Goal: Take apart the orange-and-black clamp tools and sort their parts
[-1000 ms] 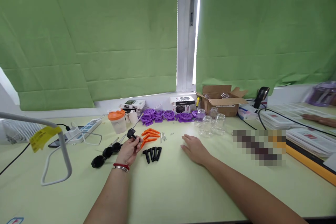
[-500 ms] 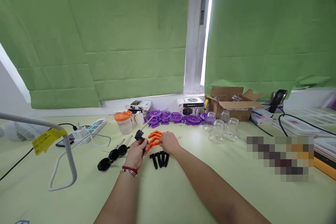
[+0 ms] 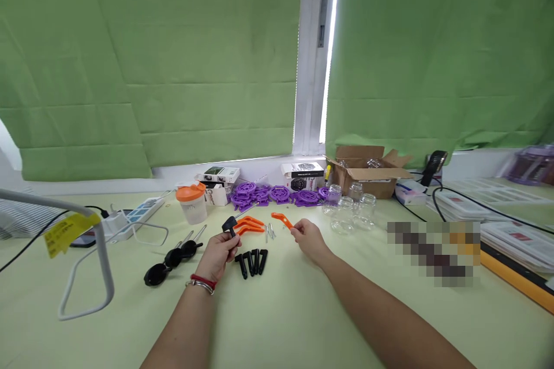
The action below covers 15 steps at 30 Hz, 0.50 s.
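My left hand (image 3: 221,251) is closed on a black plastic piece (image 3: 229,223), whose thin metal rod points up and away. Pinched by one end in my right hand (image 3: 310,240) is a bent orange handle (image 3: 281,218), held over the table. Several more orange handles (image 3: 250,222) lie just beyond my left fingers, with small silver screws (image 3: 270,231) beside them. Between my wrists, several black pegs (image 3: 252,263) lie in a row. Black round knobs with metal rods (image 3: 173,257) lie to the left of my left hand.
Purple plastic parts (image 3: 279,194) lie along the back, near small boxes (image 3: 303,170). An orange-lidded cup (image 3: 191,203) stands at back left. Glass jars (image 3: 345,213) sit before a cardboard box (image 3: 372,173). At left are a power strip (image 3: 145,214) and a grey metal stand (image 3: 104,253).
My right hand has moved right, taking one orange handle away from the group and uncovering the screws. My left hand still holds the black piece. The view has shifted slightly to the right.
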Motion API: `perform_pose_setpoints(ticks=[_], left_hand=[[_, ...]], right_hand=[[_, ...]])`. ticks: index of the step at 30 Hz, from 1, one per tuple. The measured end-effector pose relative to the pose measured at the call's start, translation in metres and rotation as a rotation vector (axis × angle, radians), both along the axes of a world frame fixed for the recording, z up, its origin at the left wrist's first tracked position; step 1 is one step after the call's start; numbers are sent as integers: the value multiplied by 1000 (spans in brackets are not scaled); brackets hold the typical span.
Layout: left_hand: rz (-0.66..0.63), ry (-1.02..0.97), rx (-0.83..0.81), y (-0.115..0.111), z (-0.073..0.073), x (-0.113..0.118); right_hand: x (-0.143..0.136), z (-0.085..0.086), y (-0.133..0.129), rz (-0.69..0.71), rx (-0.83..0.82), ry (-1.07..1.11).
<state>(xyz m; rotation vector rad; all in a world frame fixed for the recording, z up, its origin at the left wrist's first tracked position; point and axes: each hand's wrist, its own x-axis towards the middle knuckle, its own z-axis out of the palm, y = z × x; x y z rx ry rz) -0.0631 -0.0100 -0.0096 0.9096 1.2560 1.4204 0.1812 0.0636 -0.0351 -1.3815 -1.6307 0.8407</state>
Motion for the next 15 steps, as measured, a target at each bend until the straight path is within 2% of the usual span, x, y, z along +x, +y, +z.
perform_pose_setpoints(ticks=[4, 8, 12, 15], left_hand=[[-90, 24, -19, -3, 4, 4], [-188, 31, -41, -7, 6, 15], [-309, 44, -82, -10, 5, 30], [-345, 62, -114, -10, 4, 38]], right_hand=[[20, -10, -2, 8, -98, 216], [17, -14, -1, 6, -102, 422], [15, -15, -3, 32, -194, 586], [16, -12, -6, 29, -242, 681]])
